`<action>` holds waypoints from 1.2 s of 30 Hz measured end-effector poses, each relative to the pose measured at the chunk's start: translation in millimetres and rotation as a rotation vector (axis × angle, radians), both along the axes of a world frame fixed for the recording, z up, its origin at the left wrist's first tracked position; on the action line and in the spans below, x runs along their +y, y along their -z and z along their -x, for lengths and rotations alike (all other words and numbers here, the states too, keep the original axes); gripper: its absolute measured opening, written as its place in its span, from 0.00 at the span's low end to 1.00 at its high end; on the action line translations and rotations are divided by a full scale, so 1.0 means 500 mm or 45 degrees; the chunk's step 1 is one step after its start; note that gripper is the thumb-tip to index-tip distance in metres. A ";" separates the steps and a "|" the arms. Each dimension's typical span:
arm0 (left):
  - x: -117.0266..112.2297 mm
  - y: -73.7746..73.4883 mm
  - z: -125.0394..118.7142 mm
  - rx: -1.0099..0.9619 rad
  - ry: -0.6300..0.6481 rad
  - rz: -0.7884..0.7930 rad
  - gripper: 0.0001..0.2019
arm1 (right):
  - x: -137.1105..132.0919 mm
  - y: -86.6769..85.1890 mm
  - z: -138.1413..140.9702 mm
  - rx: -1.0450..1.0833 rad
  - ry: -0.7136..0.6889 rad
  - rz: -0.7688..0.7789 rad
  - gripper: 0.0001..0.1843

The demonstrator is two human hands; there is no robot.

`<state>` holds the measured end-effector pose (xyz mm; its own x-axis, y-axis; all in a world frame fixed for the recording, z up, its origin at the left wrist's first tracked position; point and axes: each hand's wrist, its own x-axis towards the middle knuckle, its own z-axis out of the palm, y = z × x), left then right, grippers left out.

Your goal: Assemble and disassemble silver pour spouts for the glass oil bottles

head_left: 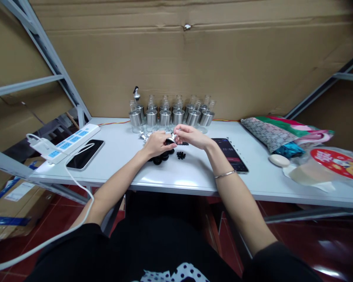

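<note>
My left hand (158,144) is closed round a silver-and-black bottle pourer (170,140), above the middle of the table. The fingers of my right hand (190,136) are pinched together at the pourer's silver end; whether they hold a small part is hidden. Under and beside my left hand lie several black stoppers (157,160). A little pile of small black caps (181,155) is to the right of them. Silver spouts (142,136) lie just past my left hand, partly covered by it.
Two rows of glass bottles with metal sleeves (165,117) stand at the back; one bears a pourer (136,93). A power strip (73,143) and a phone (86,154) lie left. Right are a tablet (233,156), a patterned bag (270,133) and a red-lidded tub (338,162).
</note>
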<state>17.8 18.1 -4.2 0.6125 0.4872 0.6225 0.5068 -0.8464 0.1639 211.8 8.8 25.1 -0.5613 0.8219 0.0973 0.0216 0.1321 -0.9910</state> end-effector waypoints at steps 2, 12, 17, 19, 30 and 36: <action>-0.002 -0.003 0.001 0.037 0.015 0.025 0.38 | 0.003 0.007 0.006 0.015 0.026 -0.008 0.21; -0.022 -0.014 -0.005 -0.035 -0.240 -0.042 0.14 | 0.018 0.016 0.004 0.161 0.111 0.027 0.17; -0.029 -0.016 -0.013 -0.094 -0.361 -0.040 0.09 | 0.024 0.024 0.011 0.092 0.079 0.028 0.14; -0.029 -0.015 -0.013 -0.094 -0.352 -0.010 0.08 | 0.021 0.023 0.013 0.085 0.063 0.033 0.13; -0.028 -0.013 -0.010 0.048 -0.153 -0.017 0.09 | 0.016 0.020 0.012 -0.036 0.167 -0.034 0.16; -0.026 -0.010 -0.008 -0.033 -0.212 0.046 0.20 | 0.014 0.019 0.016 -0.008 0.256 -0.127 0.18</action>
<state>21.9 5.3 0.8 0.5052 0.6032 0.6172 0.6348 -0.7442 0.2077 203.5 15.7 15.5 -0.3879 0.9038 0.1808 0.0639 0.2220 -0.9729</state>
